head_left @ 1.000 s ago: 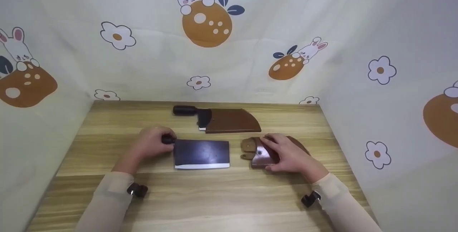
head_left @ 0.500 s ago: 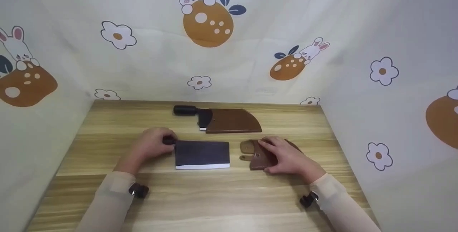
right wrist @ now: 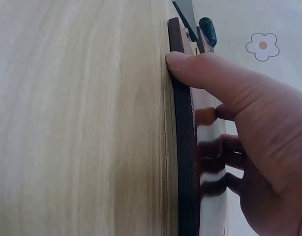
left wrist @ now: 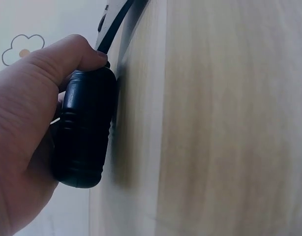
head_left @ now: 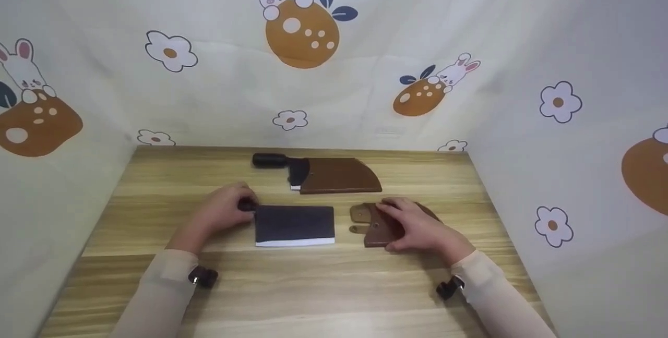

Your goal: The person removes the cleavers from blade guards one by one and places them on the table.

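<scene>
On the table (head_left: 323, 291), your left grip (head_left: 225, 207) was closed on the black cleaver handle (left wrist: 86, 130); your right grip (head_left: 417, 227), spread wide, held the leather sheath (head_left: 385, 229).

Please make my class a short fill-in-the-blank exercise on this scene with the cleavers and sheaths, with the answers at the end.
1. The left hand holds the bare cleaver by its ____.
2. In the head view, the nearer sheath, under the right hand, lies to the ____ of the bare cleaver.
3. The farther cleaver has its blade mostly inside a sheath whose color is ____.
4. The number of sheaths in the head view is ____.

Missing words: handle; right; brown; two.
</scene>
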Available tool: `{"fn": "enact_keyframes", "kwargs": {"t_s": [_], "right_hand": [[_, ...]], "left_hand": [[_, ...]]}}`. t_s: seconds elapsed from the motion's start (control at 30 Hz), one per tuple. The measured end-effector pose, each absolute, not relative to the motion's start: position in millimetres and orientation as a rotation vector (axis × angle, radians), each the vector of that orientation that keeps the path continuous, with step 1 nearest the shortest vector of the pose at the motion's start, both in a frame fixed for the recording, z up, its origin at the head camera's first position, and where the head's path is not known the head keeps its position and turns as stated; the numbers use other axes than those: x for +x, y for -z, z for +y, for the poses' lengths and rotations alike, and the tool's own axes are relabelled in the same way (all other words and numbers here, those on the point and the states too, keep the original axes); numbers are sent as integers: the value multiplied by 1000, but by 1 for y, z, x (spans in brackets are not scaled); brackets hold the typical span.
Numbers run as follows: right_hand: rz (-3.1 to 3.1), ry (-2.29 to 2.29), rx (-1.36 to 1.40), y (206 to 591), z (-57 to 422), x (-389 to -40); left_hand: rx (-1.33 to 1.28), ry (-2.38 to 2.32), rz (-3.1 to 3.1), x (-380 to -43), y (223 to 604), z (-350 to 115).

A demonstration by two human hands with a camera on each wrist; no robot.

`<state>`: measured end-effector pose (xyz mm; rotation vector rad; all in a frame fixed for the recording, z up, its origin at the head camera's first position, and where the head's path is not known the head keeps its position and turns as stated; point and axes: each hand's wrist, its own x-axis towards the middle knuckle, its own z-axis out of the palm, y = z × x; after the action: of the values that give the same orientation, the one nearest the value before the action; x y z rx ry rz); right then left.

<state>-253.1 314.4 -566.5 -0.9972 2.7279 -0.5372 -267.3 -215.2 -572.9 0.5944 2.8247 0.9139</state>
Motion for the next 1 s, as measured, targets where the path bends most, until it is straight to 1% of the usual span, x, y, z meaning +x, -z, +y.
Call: {"fn": "enact_keyframes", "kwargs": {"t_s": [0.27,0.5,0.73,0.87,1.0], "right_hand": [[2744,575,-1005,560,314,-252],[2780,598,-988,553,309,-255],[2859,554,-1088,539,294,-271],[2886,536,-1117,534,283,-283],[2883,529,-1134,533,270,-295]], "left_hand": [[677,-980,2787,-272,565,-217],[640,-1077,2741,-276,561,-220],[661,-1170,2787,-286,550,-209],[715,-1237,2824,-300,543,-200],[728,-1196,2872,-315,541,-192]]}}
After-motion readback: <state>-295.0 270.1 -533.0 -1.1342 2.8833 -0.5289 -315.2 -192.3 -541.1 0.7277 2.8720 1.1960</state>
